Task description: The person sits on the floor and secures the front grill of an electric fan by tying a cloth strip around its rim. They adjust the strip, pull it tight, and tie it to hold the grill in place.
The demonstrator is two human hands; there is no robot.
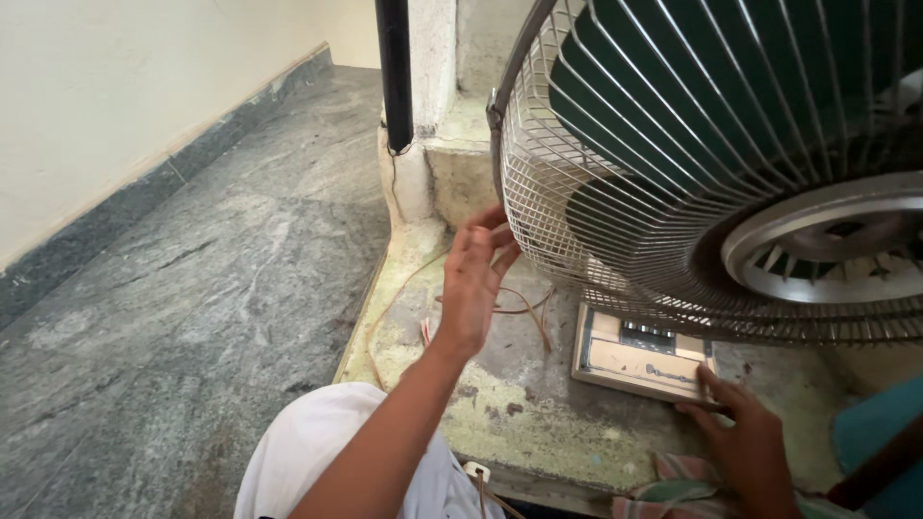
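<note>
My left hand (473,281) touches the fan's wire guard (615,183) mid-frame — my right hand (745,437) rests on its base panel (635,358), lower right.

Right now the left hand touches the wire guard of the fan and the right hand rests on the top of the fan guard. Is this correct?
Not quite. The left hand does touch the wire guard of the fan, but the right hand rests low at the fan's control panel, at its near corner, not on top of the guard. The head view shows this.
</note>
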